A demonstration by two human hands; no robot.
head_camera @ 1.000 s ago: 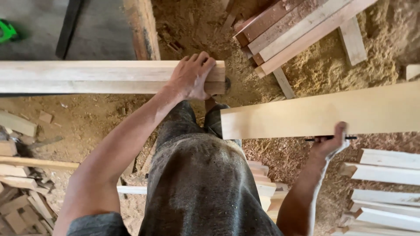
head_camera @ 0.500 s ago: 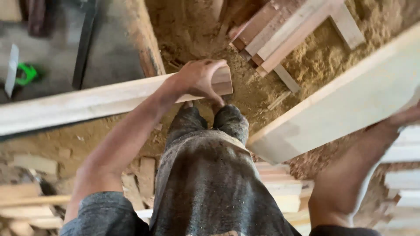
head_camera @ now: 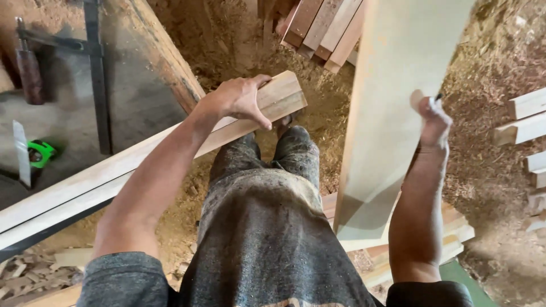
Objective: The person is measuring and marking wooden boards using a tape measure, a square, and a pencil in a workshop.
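Close to the camera, the person's dusty grey shorts (head_camera: 267,244) fill the bottom of the view, and the floor (head_camera: 500,187) below is deep in sawdust.

Both hands are already busy, so the picking-up part looks done. Each hand has its own wood, and neither piece is set down anywhere yet.

The right hand (head_camera: 432,116) holds a wide pale board (head_camera: 392,102). The board stands almost straight up and down in the view, with its low end near the person's hip and its far end running off the top. The fingers (head_camera: 437,122) curl around the board's right edge and clamp on it. The thumb side is hidden behind the wood.

The left hand (head_camera: 242,99) rests on top of a long thick plank (head_camera: 142,165), close to its far cut end. The fingers (head_camera: 259,113) are bent down over the near edge and grip it. The plank slants from the hand down to the left, past the forearm and out of view. It looks like two boards stacked together.

Farther off, a pile of planks (head_camera: 321,28) lies at the top, and short wood blocks (head_camera: 526,119) lie on the right. On the left sit a green tool (head_camera: 41,152) and a dark metal bar (head_camera: 96,74).
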